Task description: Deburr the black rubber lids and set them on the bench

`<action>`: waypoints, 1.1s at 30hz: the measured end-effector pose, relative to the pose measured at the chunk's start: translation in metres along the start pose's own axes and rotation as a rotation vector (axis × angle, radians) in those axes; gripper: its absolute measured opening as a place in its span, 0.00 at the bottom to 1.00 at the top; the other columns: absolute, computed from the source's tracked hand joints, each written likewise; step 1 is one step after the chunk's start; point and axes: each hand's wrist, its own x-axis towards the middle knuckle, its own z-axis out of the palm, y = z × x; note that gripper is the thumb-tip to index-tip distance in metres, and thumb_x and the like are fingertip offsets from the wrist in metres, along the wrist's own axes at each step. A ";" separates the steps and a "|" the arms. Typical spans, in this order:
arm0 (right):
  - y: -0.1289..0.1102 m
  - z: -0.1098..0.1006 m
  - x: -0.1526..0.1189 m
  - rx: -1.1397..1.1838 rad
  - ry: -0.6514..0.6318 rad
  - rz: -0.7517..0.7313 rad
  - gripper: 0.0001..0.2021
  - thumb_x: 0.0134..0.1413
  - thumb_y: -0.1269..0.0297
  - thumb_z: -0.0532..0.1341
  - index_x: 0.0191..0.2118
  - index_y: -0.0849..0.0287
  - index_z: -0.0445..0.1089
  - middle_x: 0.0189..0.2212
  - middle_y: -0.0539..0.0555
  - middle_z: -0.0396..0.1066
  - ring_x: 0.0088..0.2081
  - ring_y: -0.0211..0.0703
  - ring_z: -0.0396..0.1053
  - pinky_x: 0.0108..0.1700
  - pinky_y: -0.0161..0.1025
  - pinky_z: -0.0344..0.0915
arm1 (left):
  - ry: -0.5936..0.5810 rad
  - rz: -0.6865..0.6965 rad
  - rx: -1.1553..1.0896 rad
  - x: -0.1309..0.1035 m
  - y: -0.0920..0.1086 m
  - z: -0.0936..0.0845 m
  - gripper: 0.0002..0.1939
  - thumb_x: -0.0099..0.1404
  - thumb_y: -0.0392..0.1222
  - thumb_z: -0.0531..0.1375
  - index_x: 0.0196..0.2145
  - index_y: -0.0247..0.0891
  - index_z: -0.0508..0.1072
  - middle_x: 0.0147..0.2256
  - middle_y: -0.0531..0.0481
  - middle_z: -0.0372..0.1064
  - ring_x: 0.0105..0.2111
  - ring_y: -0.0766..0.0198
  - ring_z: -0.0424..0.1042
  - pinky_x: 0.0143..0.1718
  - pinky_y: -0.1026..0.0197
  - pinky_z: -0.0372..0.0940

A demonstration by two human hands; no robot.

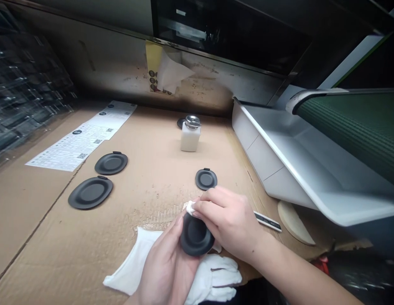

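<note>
My left hand (166, 264) holds a small black round cap (196, 237) upright over the cardboard-covered bench (146, 199). My right hand (228, 224) pinches a small white wipe (191, 207) against the cap's top edge. Beneath both hands lies a white cloth glove (212, 277). Another small black cap (206, 179) lies flat just beyond my right hand. Two larger black oval lids (90, 192) (111, 163) lie to the left.
A white dispenser bottle with a metal top (190, 134) stands mid-bench, a black disc (180, 123) behind it. Printed sheets (82, 140) lie at left, stacked clear trays (22, 84) far left. A grey chute (298, 161) and green conveyor belt (358, 127) fill the right.
</note>
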 end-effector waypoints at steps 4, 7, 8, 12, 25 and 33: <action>0.008 -0.001 -0.001 -0.150 -0.058 -0.090 0.10 0.58 0.68 0.53 0.27 0.58 0.66 0.26 0.49 0.65 0.28 0.36 0.56 0.27 0.36 0.49 | -0.003 0.005 0.022 -0.001 0.000 0.001 0.15 0.66 0.38 0.49 0.40 0.33 0.74 0.37 0.45 0.71 0.38 0.62 0.67 0.47 0.54 0.62; 0.010 -0.008 -0.002 -0.199 -0.088 -0.074 0.12 0.58 0.67 0.52 0.24 0.59 0.63 0.24 0.49 0.62 0.26 0.36 0.54 0.26 0.37 0.45 | -0.015 0.011 0.023 -0.001 0.001 0.002 0.15 0.66 0.39 0.49 0.43 0.35 0.73 0.40 0.45 0.70 0.38 0.61 0.67 0.47 0.52 0.63; 0.010 -0.009 -0.002 -0.197 -0.096 -0.056 0.12 0.58 0.67 0.52 0.24 0.59 0.62 0.23 0.48 0.62 0.26 0.36 0.54 0.25 0.37 0.45 | -0.013 0.008 0.025 0.000 0.001 0.003 0.15 0.66 0.40 0.49 0.44 0.35 0.73 0.41 0.45 0.69 0.39 0.60 0.67 0.46 0.52 0.63; 0.007 -0.007 -0.001 -0.138 -0.083 -0.046 0.13 0.58 0.67 0.51 0.24 0.59 0.64 0.24 0.49 0.63 0.27 0.35 0.56 0.26 0.36 0.47 | 0.019 0.002 0.062 0.001 0.001 0.005 0.14 0.65 0.39 0.50 0.39 0.33 0.74 0.41 0.44 0.70 0.38 0.60 0.68 0.46 0.53 0.63; 0.018 -0.024 -0.004 -0.321 -0.129 -0.069 0.12 0.56 0.69 0.53 0.22 0.59 0.62 0.22 0.49 0.61 0.25 0.36 0.54 0.25 0.37 0.43 | 0.048 -0.007 0.079 -0.001 0.002 0.002 0.16 0.65 0.40 0.52 0.48 0.33 0.69 0.45 0.40 0.70 0.43 0.54 0.70 0.46 0.49 0.64; 0.087 -0.035 -0.008 -0.607 -0.092 0.113 0.14 0.62 0.63 0.49 0.29 0.57 0.68 0.30 0.51 0.68 0.31 0.38 0.60 0.25 0.37 0.43 | 0.115 -0.049 0.086 -0.001 0.004 0.008 0.19 0.63 0.40 0.52 0.50 0.28 0.65 0.44 0.30 0.71 0.47 0.44 0.68 0.48 0.47 0.63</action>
